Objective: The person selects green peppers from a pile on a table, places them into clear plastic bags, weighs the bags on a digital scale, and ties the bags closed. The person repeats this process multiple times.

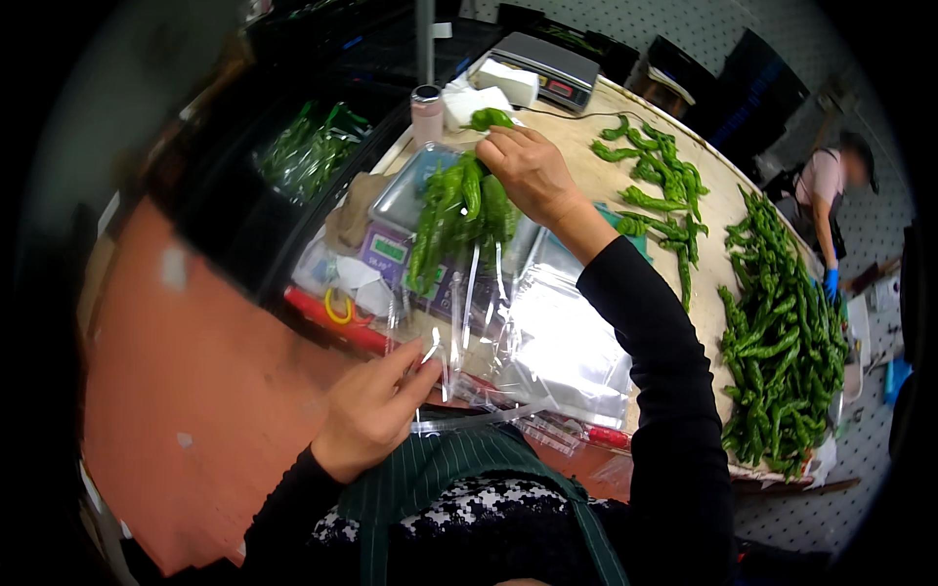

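Observation:
My left hand (385,410) pinches the edge of a clear plastic bag (469,315) in front of my apron. A bunch of long green peppers (458,212) hangs at the bag's far end, over the scales, slightly blurred. My right hand (527,172) is closed at the top of this bunch, and a green pepper (489,119) pokes out beyond its fingers. How far the peppers lie inside the film is hard to tell. Beneath them is a purple digital scale (386,249) with a metal pan (399,192). A stack of flat clear bags (564,329) lies below my right forearm.
Loose peppers (663,172) and a large pepper heap (784,351) cover the table's right side. A second scale (546,69), a pink cylinder (427,113) and yellow-handled scissors (338,306) surround the work. Left stands a black crate holding bagged peppers (311,150). A blue-gloved person (821,190) works beyond the heap.

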{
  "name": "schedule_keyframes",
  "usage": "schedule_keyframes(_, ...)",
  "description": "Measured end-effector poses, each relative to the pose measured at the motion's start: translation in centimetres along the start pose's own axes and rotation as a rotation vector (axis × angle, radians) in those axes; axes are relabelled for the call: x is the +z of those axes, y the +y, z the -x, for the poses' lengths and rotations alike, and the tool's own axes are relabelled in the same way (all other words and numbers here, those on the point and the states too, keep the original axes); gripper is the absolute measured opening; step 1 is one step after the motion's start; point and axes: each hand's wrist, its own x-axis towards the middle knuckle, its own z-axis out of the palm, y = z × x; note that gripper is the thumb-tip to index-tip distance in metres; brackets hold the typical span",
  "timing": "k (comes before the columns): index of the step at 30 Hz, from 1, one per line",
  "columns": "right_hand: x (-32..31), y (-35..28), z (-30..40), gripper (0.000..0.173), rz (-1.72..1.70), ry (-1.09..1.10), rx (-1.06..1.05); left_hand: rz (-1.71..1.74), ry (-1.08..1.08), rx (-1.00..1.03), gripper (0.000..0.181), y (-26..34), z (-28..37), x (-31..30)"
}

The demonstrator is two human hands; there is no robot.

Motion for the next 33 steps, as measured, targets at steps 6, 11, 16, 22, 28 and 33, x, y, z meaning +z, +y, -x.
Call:
schedule_keyframes(6,0.4,-0.5,1.9,0.037,0.014,-0.261,0.003,-0.127,-0.016,0.036,0.032,-0.3,1.9,-0.4)
schedule_keyframes(11,-4.2,-0.7,-0.3,0.047,-0.079,-0.231,0.226,-0.161,0.050,0.034,0.028,0.4,1.9,-0.4)
schedule_keyframes(16,-4.1,-0.4,0.6,0.048,-0.165,-0.265,0.285,-0.170,0.107,0.023,0.025,0.1,2.4,0.2)
schedule_keyframes(22,-3.5,0.2,1.2,0.047,-0.194,-0.286,0.301,-0.121,0.090,-0.013,0.021,0.0,2.5,0.1)
schedule_keyframes(28,-2.6,0.5,0.4,0.039,-0.169,-0.233,0.264,-0.137,0.079,-0.014,0.020,0.2,2.1,0.1)
schedule_keyframes(33,-0.5,0.7,0.0,0.037,-0.255,-0.299,0.507,-0.145,0.076,-0.038,0.020,0.2,2.1,0.4)
